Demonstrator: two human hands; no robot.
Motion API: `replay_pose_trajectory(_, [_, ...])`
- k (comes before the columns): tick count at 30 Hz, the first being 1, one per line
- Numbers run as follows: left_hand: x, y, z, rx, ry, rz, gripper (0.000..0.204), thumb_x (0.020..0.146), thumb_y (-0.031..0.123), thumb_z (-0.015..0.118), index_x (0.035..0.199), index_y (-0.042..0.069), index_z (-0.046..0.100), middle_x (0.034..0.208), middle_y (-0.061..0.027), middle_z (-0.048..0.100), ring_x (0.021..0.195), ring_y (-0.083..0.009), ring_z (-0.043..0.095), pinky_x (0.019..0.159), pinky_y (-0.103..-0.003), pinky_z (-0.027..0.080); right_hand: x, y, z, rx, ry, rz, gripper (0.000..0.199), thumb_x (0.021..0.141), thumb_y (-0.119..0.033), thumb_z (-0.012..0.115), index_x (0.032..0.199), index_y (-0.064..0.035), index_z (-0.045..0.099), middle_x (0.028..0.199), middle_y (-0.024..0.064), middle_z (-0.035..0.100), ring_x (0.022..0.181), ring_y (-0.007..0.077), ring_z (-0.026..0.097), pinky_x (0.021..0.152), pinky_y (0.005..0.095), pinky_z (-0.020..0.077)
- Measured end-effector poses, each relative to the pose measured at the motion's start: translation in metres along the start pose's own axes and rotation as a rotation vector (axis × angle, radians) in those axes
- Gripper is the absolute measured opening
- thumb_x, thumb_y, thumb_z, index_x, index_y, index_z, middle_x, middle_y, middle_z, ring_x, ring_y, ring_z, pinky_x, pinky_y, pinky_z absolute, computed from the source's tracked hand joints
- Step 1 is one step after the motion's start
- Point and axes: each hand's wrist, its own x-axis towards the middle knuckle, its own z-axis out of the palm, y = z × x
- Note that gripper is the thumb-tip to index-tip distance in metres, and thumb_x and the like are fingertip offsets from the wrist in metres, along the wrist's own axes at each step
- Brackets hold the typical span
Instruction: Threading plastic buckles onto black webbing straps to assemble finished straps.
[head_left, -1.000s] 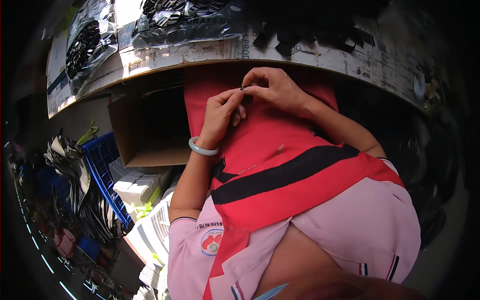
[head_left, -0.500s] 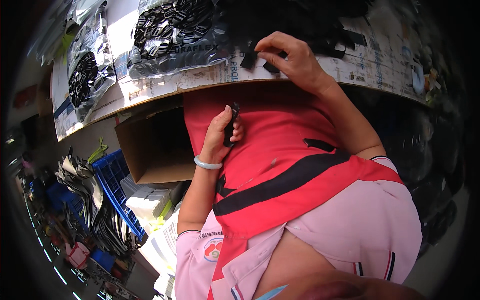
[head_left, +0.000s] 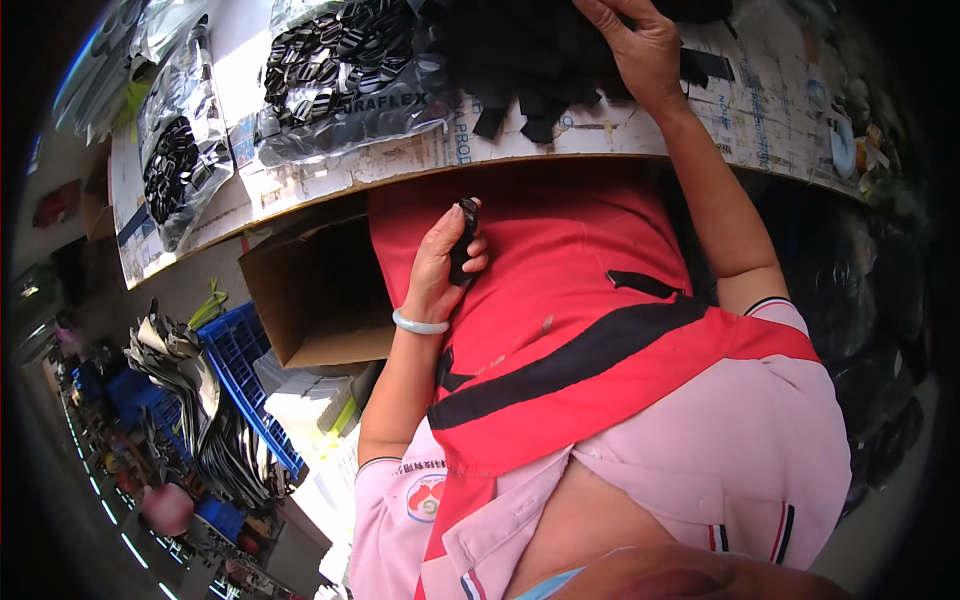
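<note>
Small black plastic clip (head_left: 464,240) is gripped upright in the closed fingers of the left hand (head_left: 440,268), at frame centre, below the table edge (head_left: 300,190). Well apart, at upper right, the right hand (head_left: 640,45) is pressed into a pile of black strap pieces (head_left: 540,60); its grip cannot be told. Clear plastic bags (head_left: 340,80) filled with black buckles are seen at upper left; an open cardboard box (head_left: 310,300) and a blue crate (head_left: 245,370) are set lower left.

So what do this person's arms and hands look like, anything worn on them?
Both forearms are bare. The left hand has a pale, smooth bangle round its wrist. The right hand wears no ring or band that shows. Each upper arm ends in a short pink sleeve: the left sleeve has a round badge, the right sleeve a dark-edged cuff. No gloves.
</note>
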Motion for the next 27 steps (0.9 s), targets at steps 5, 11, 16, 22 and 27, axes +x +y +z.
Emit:
replay_pose_trajectory(5, [0.004,0.005,0.008,0.242,0.044,0.187,0.023,0.093,0.025,0.064,0.1,0.003,0.064,0.072,0.0007,0.051,0.057,-0.0052,0.039,0.045,-0.019,0.028,0.015,-0.054,-0.003,0.525,0.137,0.265,0.013,0.093,-0.012,0.064,0.1,-0.0021,0.068,0.088,-0.0036,0.061,0.08,0.0042,0.055,0.072,0.0154,0.0419])
replay_pose_trajectory(11, [0.005,0.014,0.035,0.428,0.12,0.431,0.02,0.094,0.017,0.062,0.103,0.0,0.067,0.071,-0.0009,0.061,0.054,-0.0035,0.046,0.044,-0.018,0.03,-0.06,-0.115,0.02,0.724,-0.771,1.036,0.022,0.097,-0.023,0.057,0.095,-0.0023,0.064,0.07,0.0012,0.063,0.058,0.0052,0.059,0.051,0.0178,0.047])
replay_pose_trajectory(16, [0.001,0.008,0.024,0.553,0.102,0.586,0.021,0.094,0.012,0.06,0.109,-0.002,0.066,0.066,0.001,0.058,0.051,-0.0022,0.044,0.043,-0.017,0.028,-0.091,-0.111,0.032,0.838,-0.767,1.287,0.022,0.097,-0.025,0.056,0.092,-0.0038,0.06,0.068,0.0043,0.064,0.055,0.0065,0.06,0.049,0.0174,0.0482])
replay_pose_trajectory(22, [0.0,0.0,0.021,0.647,0.206,0.711,0.016,0.089,0.004,0.065,0.103,-0.005,0.067,0.075,-0.0008,0.064,0.063,-0.0062,0.054,0.053,-0.022,0.042,-0.102,-0.114,0.043,0.934,-0.608,1.327,0.022,0.097,-0.025,0.056,0.094,-0.0032,0.059,0.071,0.0048,0.064,0.054,0.0073,0.061,0.048,0.0175,0.0493])
replay_pose_trajectory(27, [0.009,0.007,0.016,1.211,0.174,1.232,0.015,0.079,-0.003,0.069,0.094,-0.003,0.066,0.078,-0.0127,0.063,0.064,-0.022,0.062,0.057,-0.026,0.049,-0.106,-0.116,0.051,0.959,-0.483,1.295,0.026,0.097,-0.026,0.057,0.103,-0.0004,0.058,0.075,0.0064,0.065,0.058,0.0087,0.062,0.051,0.0195,0.0517])
